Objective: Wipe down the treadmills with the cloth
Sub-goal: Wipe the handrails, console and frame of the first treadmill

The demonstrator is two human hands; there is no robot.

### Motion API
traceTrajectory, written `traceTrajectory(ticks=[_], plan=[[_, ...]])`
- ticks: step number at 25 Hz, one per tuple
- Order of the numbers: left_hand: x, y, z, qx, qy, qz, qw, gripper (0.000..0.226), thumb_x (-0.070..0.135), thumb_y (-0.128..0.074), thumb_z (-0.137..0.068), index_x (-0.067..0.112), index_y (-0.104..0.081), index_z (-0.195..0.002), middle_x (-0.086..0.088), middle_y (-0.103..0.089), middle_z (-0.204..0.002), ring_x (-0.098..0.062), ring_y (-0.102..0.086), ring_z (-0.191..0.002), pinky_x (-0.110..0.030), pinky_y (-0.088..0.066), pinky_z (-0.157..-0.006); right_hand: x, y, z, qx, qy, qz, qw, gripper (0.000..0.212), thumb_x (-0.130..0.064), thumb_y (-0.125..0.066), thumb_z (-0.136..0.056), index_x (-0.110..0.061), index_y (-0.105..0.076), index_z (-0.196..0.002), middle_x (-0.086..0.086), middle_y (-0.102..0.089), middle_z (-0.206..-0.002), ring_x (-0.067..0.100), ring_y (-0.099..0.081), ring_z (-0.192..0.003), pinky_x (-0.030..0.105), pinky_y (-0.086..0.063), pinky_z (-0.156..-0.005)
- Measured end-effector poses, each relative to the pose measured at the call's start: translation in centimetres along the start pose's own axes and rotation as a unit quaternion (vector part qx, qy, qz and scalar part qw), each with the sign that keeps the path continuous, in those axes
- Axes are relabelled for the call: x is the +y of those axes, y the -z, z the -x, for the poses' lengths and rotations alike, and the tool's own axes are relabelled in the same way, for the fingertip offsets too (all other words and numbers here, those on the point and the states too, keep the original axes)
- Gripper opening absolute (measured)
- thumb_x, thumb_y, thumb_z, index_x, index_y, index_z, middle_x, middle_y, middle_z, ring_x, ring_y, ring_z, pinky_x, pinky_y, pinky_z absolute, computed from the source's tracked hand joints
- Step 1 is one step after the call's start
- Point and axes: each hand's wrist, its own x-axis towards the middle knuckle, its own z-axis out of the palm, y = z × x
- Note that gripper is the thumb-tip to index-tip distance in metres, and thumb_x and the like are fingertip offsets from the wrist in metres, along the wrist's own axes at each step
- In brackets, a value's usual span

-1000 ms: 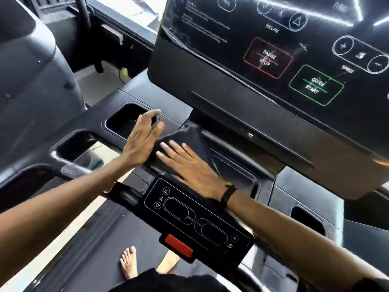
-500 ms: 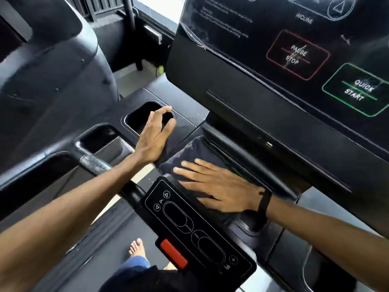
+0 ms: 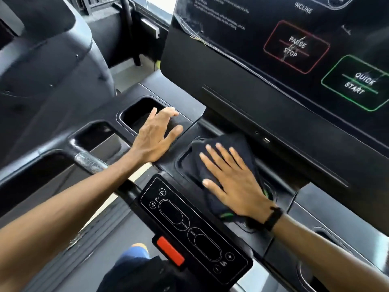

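The black treadmill console fills the view under its big dark display. A dark cloth with a green edge lies in the shallow middle tray. My right hand presses flat on the cloth, fingers spread and pointing left. My left hand rests palm-down on the console beside the left cup holder, fingers apart, holding nothing. A small gap separates it from the cloth.
A control panel with a red stop button juts toward me below the tray. A worn handlebar runs at left. Another treadmill's grey housing stands at left. A second cup holder sits lower right.
My right hand has slid the cloth to the right along the tray, away from my left hand. The left hand has stayed beside the cup holder.
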Motion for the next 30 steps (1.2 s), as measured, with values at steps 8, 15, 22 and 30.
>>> traceTrajectory(ticks=[8,15,22,30], plan=[[-0.2,-0.2,0.0,-0.006,-0.009,-0.061,0.998,0.057,0.049,-0.025,-0.099,0.012,-0.059,-0.128,-0.008,-0.047,-0.149,-0.018,-0.038,-0.142,-0.040,-0.004,-0.126,-0.5,0.0,0.3,-0.010,0.133,-0.043,0.990,0.060,-0.048,-0.026,-0.103,-0.025,-0.022,-0.158,-0.002,-0.013,-0.166,0.016,-0.003,-0.154,0.042,-0.004,-0.125],[-0.5,-0.3,-0.2,-0.026,-0.005,-0.068,0.997,0.060,0.053,-0.020,-0.100,0.013,-0.055,-0.128,-0.005,-0.044,-0.150,-0.025,-0.036,-0.142,-0.045,-0.006,-0.125,-2.9,-0.2,2.9,-0.020,-0.011,-0.032,0.999,0.063,-0.056,-0.020,-0.104,-0.025,-0.019,-0.159,0.000,-0.008,-0.167,0.019,0.001,-0.154,0.046,-0.006,-0.125],[-0.6,-0.5,0.2,-0.054,-0.021,-0.118,0.991,0.070,0.058,-0.014,-0.098,0.009,-0.046,-0.137,-0.012,-0.034,-0.157,-0.031,-0.043,-0.138,-0.048,0.001,-0.124,-2.8,-0.5,12.5,0.024,-0.317,-0.063,0.946,0.067,-0.065,-0.019,-0.100,-0.031,-0.018,-0.158,-0.006,-0.004,-0.167,0.020,0.002,-0.154,0.050,-0.008,-0.123],[-0.4,-0.1,0.3,-0.086,-0.029,-0.105,0.990,0.080,0.064,-0.009,-0.093,0.011,-0.040,-0.143,-0.017,-0.024,-0.161,-0.031,-0.029,-0.145,-0.046,0.005,-0.124,-2.2,1.0,10.0,-0.098,-0.073,0.028,0.992,0.063,-0.045,-0.029,-0.104,-0.027,-0.006,-0.160,0.000,-0.003,-0.168,0.024,-0.001,-0.154,0.047,-0.012,-0.121]])
